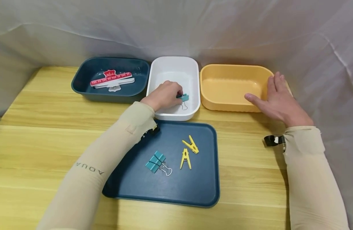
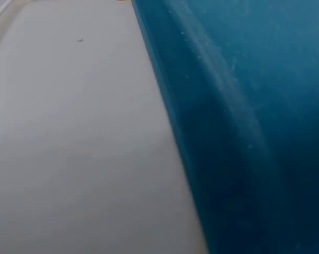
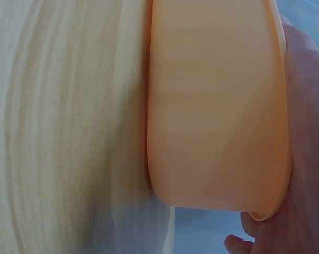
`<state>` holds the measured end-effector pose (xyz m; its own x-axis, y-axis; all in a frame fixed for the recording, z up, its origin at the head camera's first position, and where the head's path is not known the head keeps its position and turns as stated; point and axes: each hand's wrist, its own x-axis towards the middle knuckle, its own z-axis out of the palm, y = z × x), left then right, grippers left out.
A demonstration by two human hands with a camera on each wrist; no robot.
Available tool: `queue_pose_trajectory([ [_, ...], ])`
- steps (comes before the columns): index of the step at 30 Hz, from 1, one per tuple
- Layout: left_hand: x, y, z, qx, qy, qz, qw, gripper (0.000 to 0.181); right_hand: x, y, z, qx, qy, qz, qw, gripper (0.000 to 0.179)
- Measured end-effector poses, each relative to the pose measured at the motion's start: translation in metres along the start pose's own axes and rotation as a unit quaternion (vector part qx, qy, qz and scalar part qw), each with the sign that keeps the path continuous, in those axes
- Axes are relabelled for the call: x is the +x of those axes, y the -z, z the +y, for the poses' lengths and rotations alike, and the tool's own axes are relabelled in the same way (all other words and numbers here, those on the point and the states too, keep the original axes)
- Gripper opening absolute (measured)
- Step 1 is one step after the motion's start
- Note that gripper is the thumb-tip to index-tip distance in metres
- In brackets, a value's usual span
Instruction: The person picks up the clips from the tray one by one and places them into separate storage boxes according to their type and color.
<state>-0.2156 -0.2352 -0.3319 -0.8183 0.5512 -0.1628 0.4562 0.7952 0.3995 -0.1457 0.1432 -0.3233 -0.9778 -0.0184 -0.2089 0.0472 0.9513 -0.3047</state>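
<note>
In the head view my left hand (image 1: 166, 94) reaches down into the white bin (image 1: 174, 61), its fingertips pinching a teal binder clip (image 1: 184, 97). The clip's wire handle points toward the near wall of the bin, and its other end is hidden by the fingers. At the right, my right hand (image 1: 284, 102) rests on the corner of the yellow bin (image 1: 234, 107) with straight fingers along the side rim and the thumb over the front rim. From the right wrist view, the palm (image 3: 310, 121) lies along the bin's rim.
A dark blue tray (image 1: 165, 195) in front holds another teal binder clip (image 1: 156, 161) and two yellow clothespins (image 1: 185, 158) (image 1: 191, 145). Inside the dark bin (image 1: 107, 97) at left lie a red clip (image 1: 111, 78) and a white clip (image 1: 114, 84). A grey curtain (image 1: 176, 28) stands behind.
</note>
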Motion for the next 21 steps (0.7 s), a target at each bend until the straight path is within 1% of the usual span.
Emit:
queue_pose_trajectory([
  [4, -0.0001, -0.0001, 0.0002, -0.01, 0.007, -0.004, 0.9999, 0.032, -0.0007, 0.0002, 0.0, 0.001, 0.0, 0.002, 1.0, 0.112],
  [10, -0.0004, -0.0005, -0.0003, -0.022, 0.006, -0.008, 0.9997, 0.033, -0.0021, 0.0002, 0.0002, 0.0, -0.003, 0.008, 1.0, 0.112],
  [21, 0.0009, -0.0003, -0.0018, -0.025, 0.012, -0.008, 0.9996, 0.035, -0.0018, 0.0001, -0.0016, 0.0, -0.002, 0.008, 1.0, 0.113],
])
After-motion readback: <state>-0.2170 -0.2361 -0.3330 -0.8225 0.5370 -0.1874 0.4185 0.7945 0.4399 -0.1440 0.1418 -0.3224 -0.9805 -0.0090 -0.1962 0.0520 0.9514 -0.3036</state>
